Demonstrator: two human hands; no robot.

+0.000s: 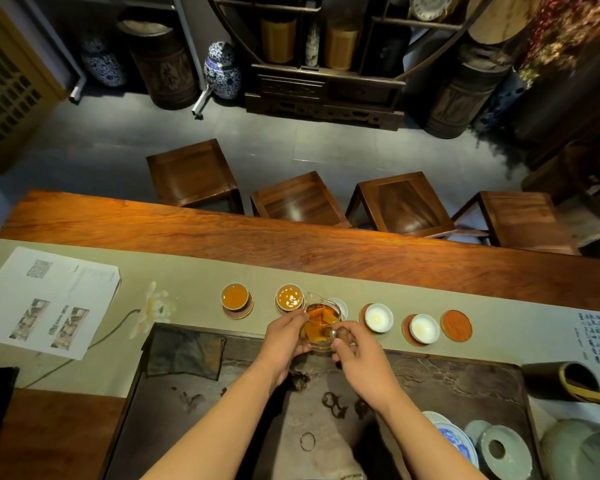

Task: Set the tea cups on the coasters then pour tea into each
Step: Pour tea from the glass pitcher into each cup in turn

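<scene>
A row of small cups on round red coasters runs along the grey runner. The leftmost cup (235, 296) and the second cup (289, 297) hold amber tea. A third cup (338, 305) is mostly hidden behind a glass pitcher (320, 325) of tea. Two white cups (379, 317) (424, 328) further right are empty. The last coaster (456, 324) is bare. My left hand (286, 336) cups the pitcher's left side. My right hand (354, 344) grips its handle on the right. The pitcher's spout is near the second cup.
A dark carved tea tray (430, 382) lies under my arms, with a dark cloth (184, 351) on its left. Blue-white dishes (454, 441) and a celadon lid (503, 448) sit at lower right. Printed paper (49, 299) lies left. Wooden stools (302, 197) stand beyond the table.
</scene>
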